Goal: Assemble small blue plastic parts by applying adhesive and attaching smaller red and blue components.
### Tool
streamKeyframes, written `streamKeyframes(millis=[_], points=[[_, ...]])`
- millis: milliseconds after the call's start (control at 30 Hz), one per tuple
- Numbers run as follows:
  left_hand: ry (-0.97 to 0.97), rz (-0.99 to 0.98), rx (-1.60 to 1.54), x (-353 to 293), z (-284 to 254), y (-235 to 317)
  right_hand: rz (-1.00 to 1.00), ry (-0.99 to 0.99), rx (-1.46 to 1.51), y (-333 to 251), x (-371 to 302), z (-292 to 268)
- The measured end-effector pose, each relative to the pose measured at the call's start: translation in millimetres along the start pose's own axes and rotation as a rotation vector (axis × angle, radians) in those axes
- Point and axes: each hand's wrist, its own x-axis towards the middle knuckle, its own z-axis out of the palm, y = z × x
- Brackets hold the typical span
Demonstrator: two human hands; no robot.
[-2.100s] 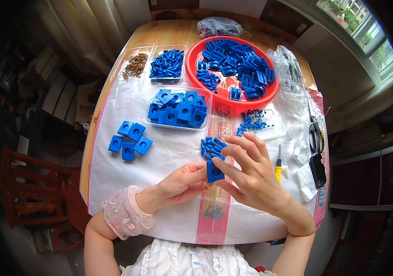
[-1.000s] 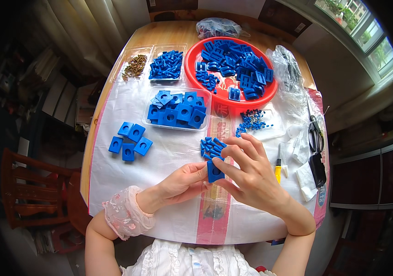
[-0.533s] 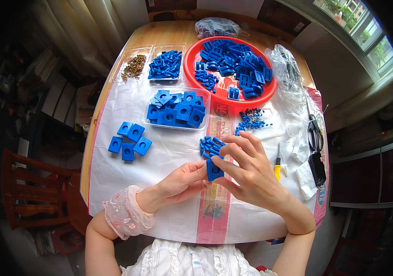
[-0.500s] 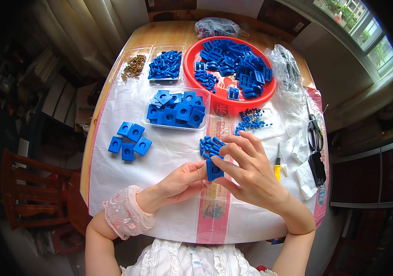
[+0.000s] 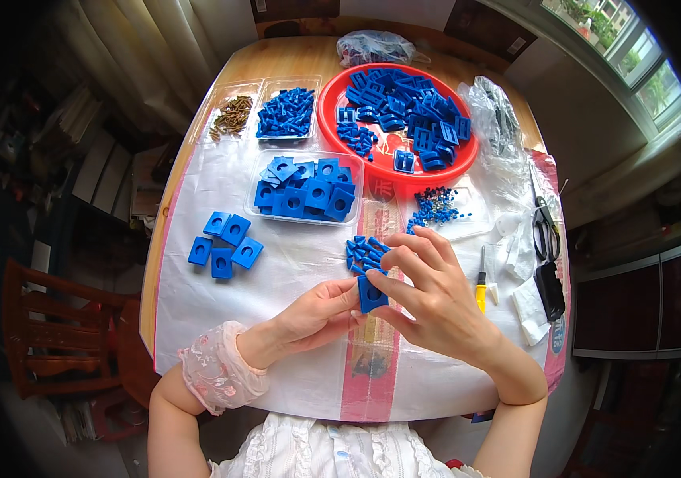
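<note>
Between my hands, above the covered table, is a small blue square plastic piece (image 5: 371, 295) with a round hole. My left hand (image 5: 320, 313) pinches its left edge. The fingers of my right hand (image 5: 428, 296) close on its top and right side; whether a smaller part sits under the fingertips I cannot make out. Just beyond my fingertips lies a pile of small blue cone-shaped pieces (image 5: 363, 253), partly hidden by my right hand. Several similar blue square pieces (image 5: 226, 243) lie loose to the left.
A clear tub (image 5: 254, 209) of blue squares stands ahead, with a tray of blue cones (image 5: 286, 111) and brass-coloured screws (image 5: 233, 115) behind. A red basin (image 5: 468, 171) holds blue parts. Tiny blue parts (image 5: 438, 205), a yellow-handled screwdriver (image 5: 481, 293) and black-handled scissors (image 5: 546, 231) lie right.
</note>
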Motion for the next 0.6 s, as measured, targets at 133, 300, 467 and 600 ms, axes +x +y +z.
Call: streamKeyframes(millis=[133,300,467,600], points=[[0.017,-0.003,-0.002,0.1,0.9,-0.4,0.001,0.002,0.004,0.1,0.1,0.1],[0.008,-0.002,-0.014,0.1,-1.1,-0.8,0.000,0.005,0.006,-0.2,0.2,-0.3],[0.015,0.003,-0.020,-0.2,1.2,-0.1,0.001,0.007,0.008,-0.3,0.1,0.2],[0.009,0.004,-0.015,0.1,2.8,0.8,0.000,0.011,0.009,0.0,0.0,-0.1]])
